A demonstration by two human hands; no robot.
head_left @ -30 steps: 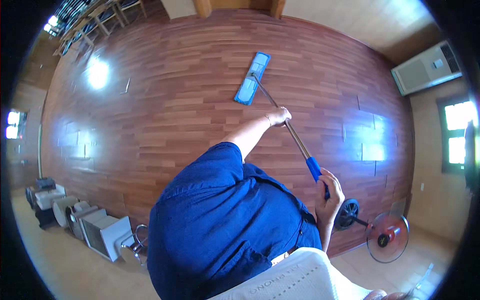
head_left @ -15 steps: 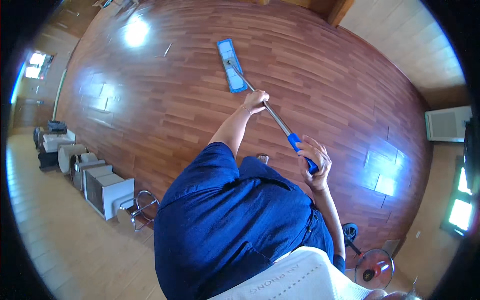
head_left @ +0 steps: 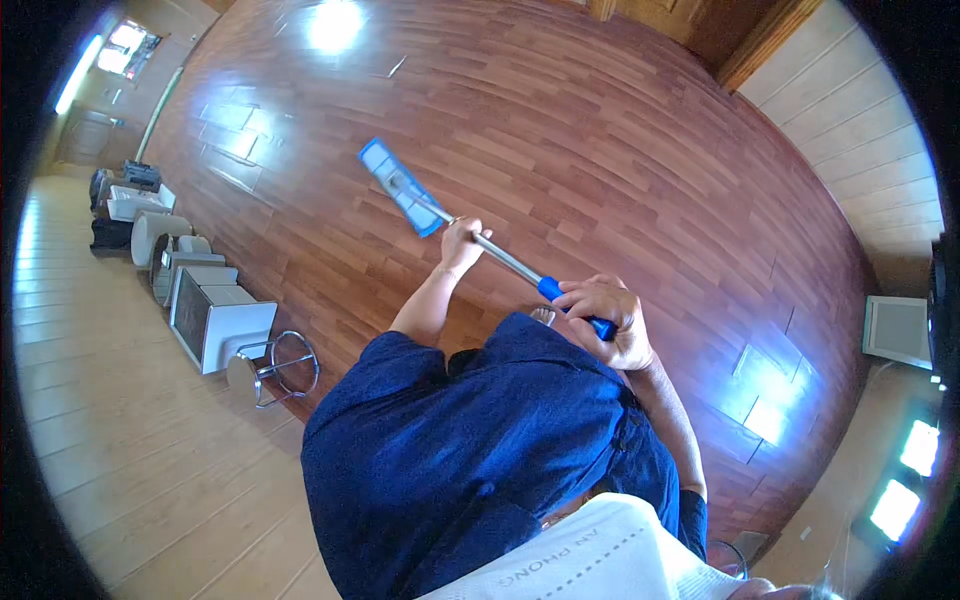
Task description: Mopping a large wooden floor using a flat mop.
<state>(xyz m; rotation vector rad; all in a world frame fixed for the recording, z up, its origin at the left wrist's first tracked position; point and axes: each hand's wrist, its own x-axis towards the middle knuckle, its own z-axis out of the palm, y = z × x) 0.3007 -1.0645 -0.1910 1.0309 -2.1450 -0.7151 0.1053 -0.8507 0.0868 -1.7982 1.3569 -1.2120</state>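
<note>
A flat mop [head_left: 515, 262] with a blue, rectangular head lies slantwise across my front, its metal pole running from the head up to a blue grip. My left hand [head_left: 463, 247] is closed round the pole, a short way above the mop head. Higher up, my right hand [head_left: 607, 318] wraps the blue grip at the pole's end. The mop head [head_left: 402, 188] is on the wood-patterned floor [head_left: 560, 130], ahead of me and a little to the left. Part of my foot [head_left: 543, 316] shows below the pole.
Along the left wall stand a round stool with chrome legs [head_left: 275, 368], a white cabinet [head_left: 235, 315] and several other household items. A white box-shaped appliance [head_left: 895, 327] is by the right wall. A wooden door frame [head_left: 765, 45] rises at the far right.
The mop head has swept left and nearer to me, turning more slantwise. Both hands have moved left with the pole, the left one also lower. The view has shifted, so the fan is mostly hidden.
</note>
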